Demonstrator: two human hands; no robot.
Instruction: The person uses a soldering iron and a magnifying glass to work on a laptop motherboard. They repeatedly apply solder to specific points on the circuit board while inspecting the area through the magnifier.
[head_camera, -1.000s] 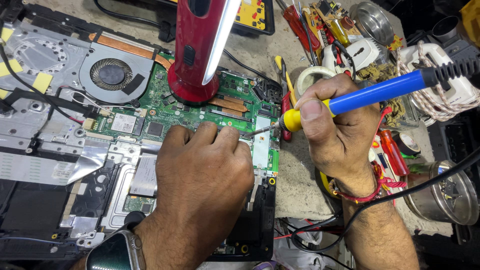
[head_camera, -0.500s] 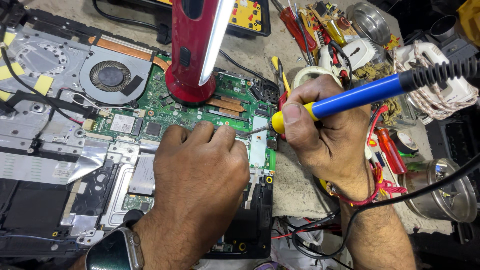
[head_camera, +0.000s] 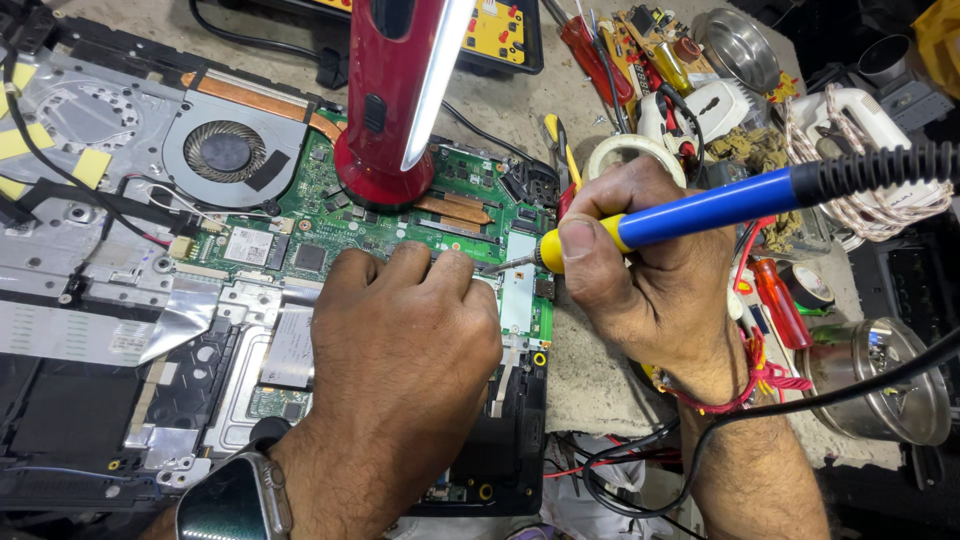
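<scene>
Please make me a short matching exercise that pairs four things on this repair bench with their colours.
Things:
1. soldering iron handle
2. torch body
3. circuit board
4. cooling fan

Colours:
a. green
b. black
c. blue
d. dark red

Pairs: 1-c, 2-d, 3-a, 4-b. The right hand grips the iron; the left hand rests on the board.

We see a bright, evenly lit scene. The main source is the red lamp (head_camera: 400, 90), whose white strip glares to full overexposure. Soft shadows fall beneath the left hand (head_camera: 400, 350) and right hand (head_camera: 640, 270). Focus is sharp at centre; the lower corners darken, with slight wide-angle stretching at the edges.
</scene>
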